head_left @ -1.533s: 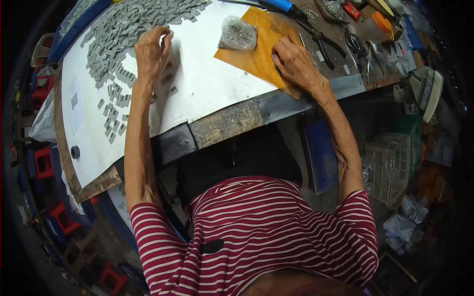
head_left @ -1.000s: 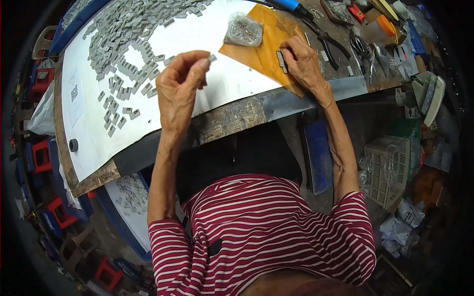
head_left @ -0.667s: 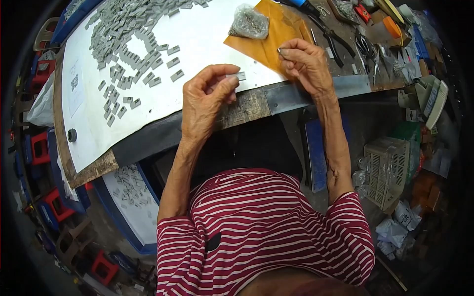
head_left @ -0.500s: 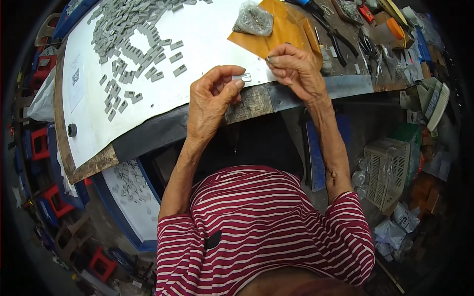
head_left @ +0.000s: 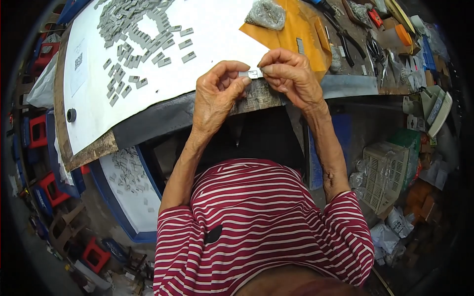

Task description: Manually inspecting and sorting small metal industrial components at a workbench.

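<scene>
My left hand (head_left: 218,93) pinches a small flat silver-grey rectangular piece (head_left: 252,74) between thumb and forefinger, just above the table's front edge. Close beside it, my right hand (head_left: 292,78) has its thumb and forefinger pressed together at the piece's right end. Whatever sits between those right fingertips is too small or hidden to make out. Many similar grey pieces (head_left: 129,24) lie heaped and scattered on the white sheet (head_left: 207,32) to the left and beyond my hands.
An orange-brown envelope (head_left: 296,24) carries a clear bag of small metal parts (head_left: 265,15) and one grey piece. Black-handled pliers (head_left: 348,47) lie to its right. A black ring (head_left: 71,115) rests on the sheet's left. Below the table stands a blue-rimmed tray (head_left: 131,229) with more pieces.
My right hand has come left and slightly down, from apart to the end of the piece in my left hand. The table view has shifted a little rightward and upward.
</scene>
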### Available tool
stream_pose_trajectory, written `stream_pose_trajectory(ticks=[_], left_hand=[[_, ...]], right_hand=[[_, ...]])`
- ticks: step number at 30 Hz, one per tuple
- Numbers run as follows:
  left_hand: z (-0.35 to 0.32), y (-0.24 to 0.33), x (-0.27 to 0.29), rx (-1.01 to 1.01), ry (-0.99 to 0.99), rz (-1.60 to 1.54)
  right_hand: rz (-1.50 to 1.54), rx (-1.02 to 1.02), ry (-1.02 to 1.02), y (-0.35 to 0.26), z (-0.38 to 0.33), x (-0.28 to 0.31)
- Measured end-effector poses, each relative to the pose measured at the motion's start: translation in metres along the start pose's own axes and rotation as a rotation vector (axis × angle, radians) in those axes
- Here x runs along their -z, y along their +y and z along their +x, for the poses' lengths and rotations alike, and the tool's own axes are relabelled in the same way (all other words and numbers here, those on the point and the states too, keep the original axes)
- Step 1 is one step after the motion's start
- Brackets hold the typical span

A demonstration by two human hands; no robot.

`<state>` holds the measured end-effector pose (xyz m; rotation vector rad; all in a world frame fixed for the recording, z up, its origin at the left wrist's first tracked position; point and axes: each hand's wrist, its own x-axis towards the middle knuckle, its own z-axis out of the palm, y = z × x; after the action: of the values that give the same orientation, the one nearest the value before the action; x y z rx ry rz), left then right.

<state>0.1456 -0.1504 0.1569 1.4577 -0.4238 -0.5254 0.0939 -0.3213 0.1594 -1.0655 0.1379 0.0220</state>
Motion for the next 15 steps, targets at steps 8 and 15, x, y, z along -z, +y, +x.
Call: stream_pose_trajectory(ticks=[8, 15], left_hand=[[-0.0029, -0.0026, 0.0013, 0.018, -0.024, -0.02], [-0.0033, -0.0075, 0.0021, -0.01, -0.056, 0.091]], right_hand=[[-0.167, -0.003, 0.041, 0.0053, -0.0033, -0.0044], [-0.289, -0.015, 0.056, 0.0054, -0.0058, -0.004]])
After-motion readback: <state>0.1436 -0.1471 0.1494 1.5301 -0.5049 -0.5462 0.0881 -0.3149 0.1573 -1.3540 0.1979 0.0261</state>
